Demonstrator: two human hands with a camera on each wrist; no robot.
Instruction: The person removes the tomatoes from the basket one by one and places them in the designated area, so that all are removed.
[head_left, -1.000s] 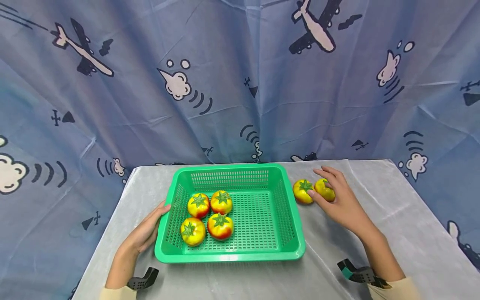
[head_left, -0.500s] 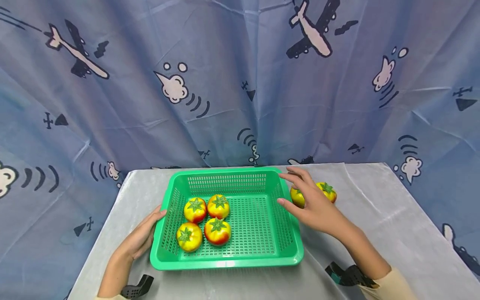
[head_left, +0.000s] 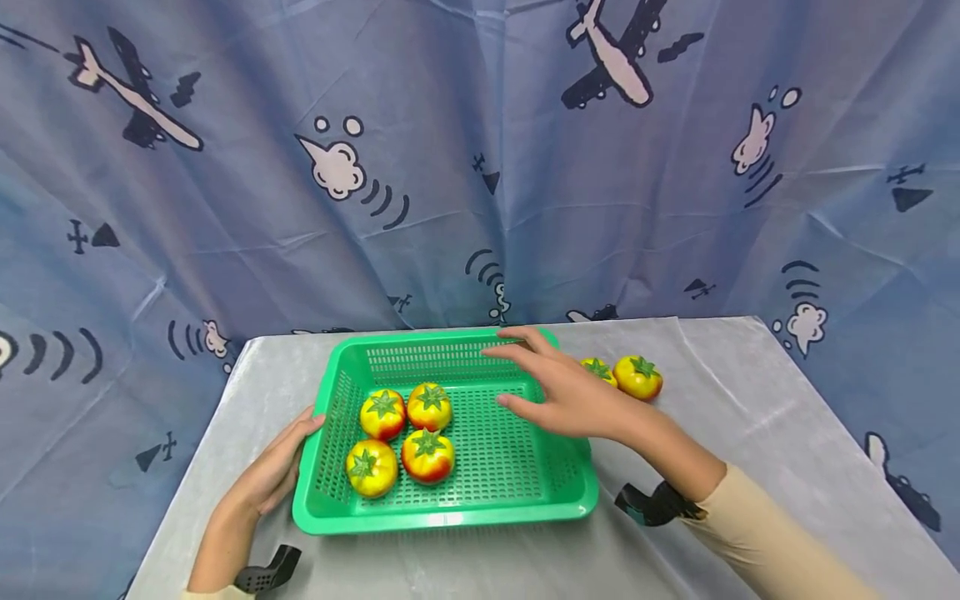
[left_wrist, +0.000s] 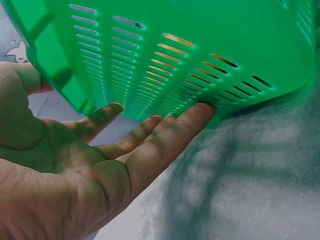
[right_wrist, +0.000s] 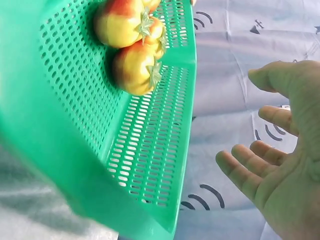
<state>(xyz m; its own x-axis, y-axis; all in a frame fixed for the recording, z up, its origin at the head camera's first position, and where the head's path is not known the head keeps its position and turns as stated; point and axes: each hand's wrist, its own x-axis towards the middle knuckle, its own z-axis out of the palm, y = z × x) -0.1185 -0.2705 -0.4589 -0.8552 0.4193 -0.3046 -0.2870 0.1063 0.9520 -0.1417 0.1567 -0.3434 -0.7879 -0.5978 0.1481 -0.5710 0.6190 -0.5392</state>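
A green plastic basket (head_left: 450, 518) stands on the table with several yellow-and-red tomatoes (head_left: 427, 456) in its left half. My left hand (head_left: 273, 467) holds the basket's left side, thumb over the rim. In the left wrist view, the fingers (left_wrist: 172, 137) touch the slotted outer wall. Over the basket's right part hovers my right hand (head_left: 558, 387), fingers spread and nothing held. The right wrist view shows this hand (right_wrist: 285, 165) apart from the basket wall. Two more tomatoes lie right of the basket: one tomato (head_left: 639, 377) is in full view, the other (head_left: 600, 371) partly hidden behind the right hand.
A grey-white cloth covers the table (head_left: 720, 433). Behind its far edge hangs a blue curtain (head_left: 435, 167) printed with planes and clouds. Each wrist wears a dark camera mount, such as the right mount (head_left: 652, 504).
My right hand has moved left, from beside the two outer tomatoes to above the basket, taking nothing. The left hand stays at the basket's side. The head view has shifted slightly.
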